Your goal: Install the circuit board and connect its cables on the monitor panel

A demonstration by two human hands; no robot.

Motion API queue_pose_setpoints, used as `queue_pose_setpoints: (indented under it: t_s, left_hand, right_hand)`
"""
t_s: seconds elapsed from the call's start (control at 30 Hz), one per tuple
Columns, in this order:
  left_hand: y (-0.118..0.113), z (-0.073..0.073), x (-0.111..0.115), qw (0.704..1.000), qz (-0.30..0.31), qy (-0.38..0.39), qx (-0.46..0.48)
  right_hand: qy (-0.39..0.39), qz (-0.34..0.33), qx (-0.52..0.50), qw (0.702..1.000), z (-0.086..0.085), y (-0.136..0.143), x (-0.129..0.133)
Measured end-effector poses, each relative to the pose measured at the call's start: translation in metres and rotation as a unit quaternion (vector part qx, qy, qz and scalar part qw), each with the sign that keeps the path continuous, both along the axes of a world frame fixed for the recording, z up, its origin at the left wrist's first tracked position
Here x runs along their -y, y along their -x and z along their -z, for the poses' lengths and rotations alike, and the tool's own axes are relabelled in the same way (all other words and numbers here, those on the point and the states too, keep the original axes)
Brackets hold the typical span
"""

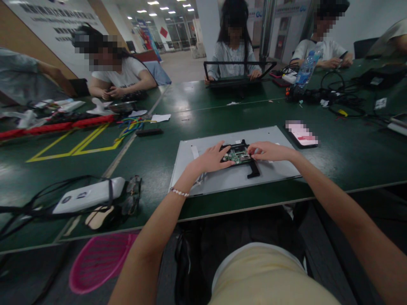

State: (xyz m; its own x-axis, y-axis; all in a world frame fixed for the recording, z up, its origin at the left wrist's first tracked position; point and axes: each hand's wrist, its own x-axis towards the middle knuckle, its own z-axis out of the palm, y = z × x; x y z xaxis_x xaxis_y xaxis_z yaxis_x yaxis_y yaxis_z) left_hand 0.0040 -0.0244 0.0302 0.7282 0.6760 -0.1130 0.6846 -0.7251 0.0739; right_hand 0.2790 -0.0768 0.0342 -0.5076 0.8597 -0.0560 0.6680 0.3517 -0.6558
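A grey flat panel [219, 184] lies on the green table before me. On its middle sits a green circuit board [238, 157] in a black frame [253, 170]. My left hand [213, 158] rests on the left side of the board and frame, fingers spread. At the board's right edge is my right hand [265, 151], its thumb and fingertips pressed together; whatever they pinch is too small to make out.
A phone [302, 133] lies right of the panel. Glasses [133, 195], a white power strip [89, 195] and cables are at the left. A pink basket [101, 260] is below the edge. People sit opposite, one holding a black frame [240, 63].
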Motion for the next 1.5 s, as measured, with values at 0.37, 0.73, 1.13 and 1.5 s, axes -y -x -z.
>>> queue_pose_setpoints:
  t_s: [0.37, 0.73, 1.13, 1.5]
  left_hand:
    - [-0.0003, 0.0004, -0.0005, 1.0, 0.005, -0.003, -0.001]
    - [-0.0003, 0.0006, -0.0009, 1.0, 0.004, -0.003, -0.004]
    - [-0.0008, -0.0008, 0.0006, 1.0, -0.006, 0.006, -0.005]
    - [-0.0015, -0.003, 0.0023, 1.0, 0.006, -0.004, -0.014]
  right_hand:
    - [-0.002, -0.004, 0.0, 1.0, 0.001, 0.0004, -0.0001]
    - [0.005, -0.002, 0.006, 1.0, -0.0009, 0.0001, 0.0006]
    - [0.001, 0.0, 0.005, 1.0, -0.0018, 0.0008, 0.0023]
    - [-0.013, -0.01, 0.007, 1.0, 0.0023, -0.0006, -0.0001]
